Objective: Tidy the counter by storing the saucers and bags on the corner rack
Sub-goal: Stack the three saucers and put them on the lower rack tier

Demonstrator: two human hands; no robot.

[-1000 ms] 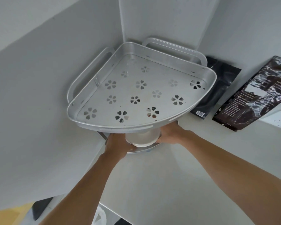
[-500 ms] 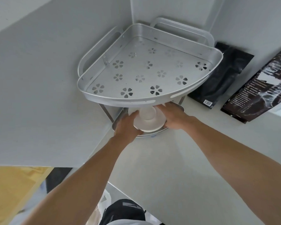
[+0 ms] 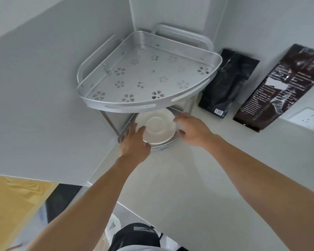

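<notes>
Saucers (image 3: 157, 126), white and stacked, resting on the lower tier of the corner rack (image 3: 149, 104), partly under the empty upper tier with its flower-shaped cut-outs. Left hand (image 3: 134, 142) at the stack's left rim, fingers spread and loose, fingertips touching or just at the rim, not clenched on it. Right hand (image 3: 190, 130) just right of the stack, fingers open and slightly curled, thumb near the rim; contact hard to tell. Black bag (image 3: 227, 82) leaning against the wall just right of the rack, on the counter (image 3: 198, 187). Brown bag (image 3: 281, 86) further right of the rack, also propped against the wall, near a wall socket (image 3: 309, 118)
</notes>
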